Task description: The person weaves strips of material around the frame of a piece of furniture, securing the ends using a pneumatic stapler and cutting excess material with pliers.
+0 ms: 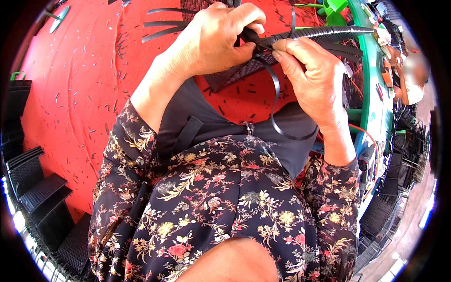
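Note:
My left hand (pixel 221 40) is closed around the dark end of a black woven piece (pixel 235 75), with the thumb and curled fingers at its edge. Close by on the right, my right hand (pixel 312 70) pinches a thin black plastic strip (pixel 275 91) beside a wrapped black bar (pixel 329 33). From the pinch, the strip's long tail hangs in a loop over my dark trousers. Several loose flat strips (pixel 162 23) stick out to the left behind my left wrist. The exact spot where the strip meets the woven piece is partly hidden by my fingers.
Red floor covering (pixel 84 117) is strewn with short black scraps. A green-edged table (pixel 376 113) with tools runs along the right, an orange cable (pixel 371 136) near it. Black woven pieces (pixel 42 188) stand at left. Another person (pixel 413 80) is at far right.

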`<state>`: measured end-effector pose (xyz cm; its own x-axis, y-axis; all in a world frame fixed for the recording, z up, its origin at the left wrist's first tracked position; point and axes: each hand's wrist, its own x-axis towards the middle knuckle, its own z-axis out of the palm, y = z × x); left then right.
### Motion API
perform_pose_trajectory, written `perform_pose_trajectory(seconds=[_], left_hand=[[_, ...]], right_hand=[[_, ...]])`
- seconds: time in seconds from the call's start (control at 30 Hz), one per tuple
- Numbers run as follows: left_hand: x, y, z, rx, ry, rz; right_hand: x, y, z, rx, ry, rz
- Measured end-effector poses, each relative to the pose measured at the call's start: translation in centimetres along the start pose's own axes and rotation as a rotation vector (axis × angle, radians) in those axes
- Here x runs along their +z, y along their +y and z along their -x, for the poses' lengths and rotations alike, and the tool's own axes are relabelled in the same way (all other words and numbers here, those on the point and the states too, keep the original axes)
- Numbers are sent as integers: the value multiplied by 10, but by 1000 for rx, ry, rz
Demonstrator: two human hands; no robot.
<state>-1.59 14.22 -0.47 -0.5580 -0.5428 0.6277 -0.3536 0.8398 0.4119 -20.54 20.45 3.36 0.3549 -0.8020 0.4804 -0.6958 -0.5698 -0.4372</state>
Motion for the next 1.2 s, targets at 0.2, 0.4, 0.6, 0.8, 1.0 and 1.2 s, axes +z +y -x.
perform_pose_trajectory(seconds=[0.2, 0.4, 0.6, 0.8, 1.0, 1.2], left_hand=[[-2, 1, -4, -7, -32, -35], [0, -5, -4, 1, -28, 92], [2, -1, -5, -8, -44, 88], [3, 0, -7, -3, -15, 43], [9, -7, -6, 56, 56, 24], [6, -25, -1, 114, 36, 10]], right_hand=[[-9, -1, -10, -29, -129, 144], [-12, -4, -26, -73, -234, 226], [-12, -6, -27, -7, -215, 147], [-16, -4, -8, 120, -44, -63], [-20, -7, 44, 335, -234, -676], [47, 24, 64, 597, 201, -619]])
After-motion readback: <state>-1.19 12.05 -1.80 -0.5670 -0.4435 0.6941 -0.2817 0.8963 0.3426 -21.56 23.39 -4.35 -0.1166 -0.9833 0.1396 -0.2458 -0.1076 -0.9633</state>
